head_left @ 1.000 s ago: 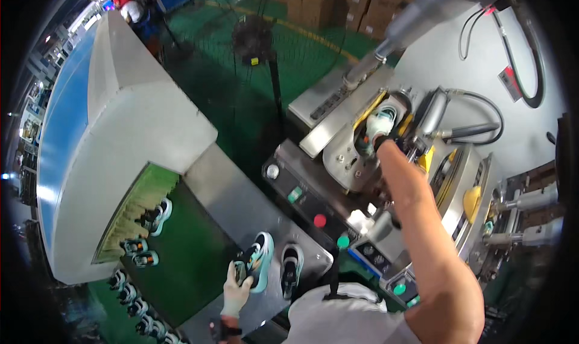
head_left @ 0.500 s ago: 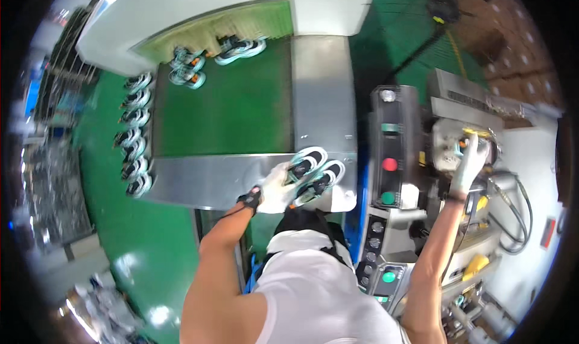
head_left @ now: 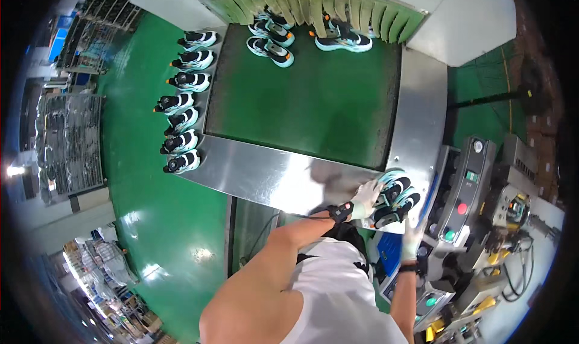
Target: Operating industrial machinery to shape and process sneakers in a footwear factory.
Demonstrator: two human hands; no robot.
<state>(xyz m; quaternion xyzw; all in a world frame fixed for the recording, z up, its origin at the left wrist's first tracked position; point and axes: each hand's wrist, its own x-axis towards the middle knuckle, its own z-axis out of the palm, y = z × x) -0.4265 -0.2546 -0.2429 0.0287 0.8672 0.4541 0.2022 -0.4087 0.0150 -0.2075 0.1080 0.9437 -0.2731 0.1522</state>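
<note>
A pair of black, white and mint sneakers [head_left: 393, 200] stands side by side at the right front corner of the steel ledge. My left hand [head_left: 367, 199], in a pale glove with a dark wrist strap, grips the left sneaker from its left side. Beside the right sneaker's near end is my gloved right hand [head_left: 412, 238], its fingers stretched out and somewhat blurred. Whether it touches the shoe is hard to make out.
A green conveyor belt [head_left: 301, 103] runs out from a strip curtain [head_left: 313, 9], with several sneakers near it. More sneakers [head_left: 179, 142] line the left ledge. A control panel [head_left: 467, 190] with coloured buttons and a machine [head_left: 509, 208] stand at right.
My right hand has come from the machine at right to beside the sneaker pair. My left hand stays at the pair. The whole view has turned, shifting the belt rightward in the picture.
</note>
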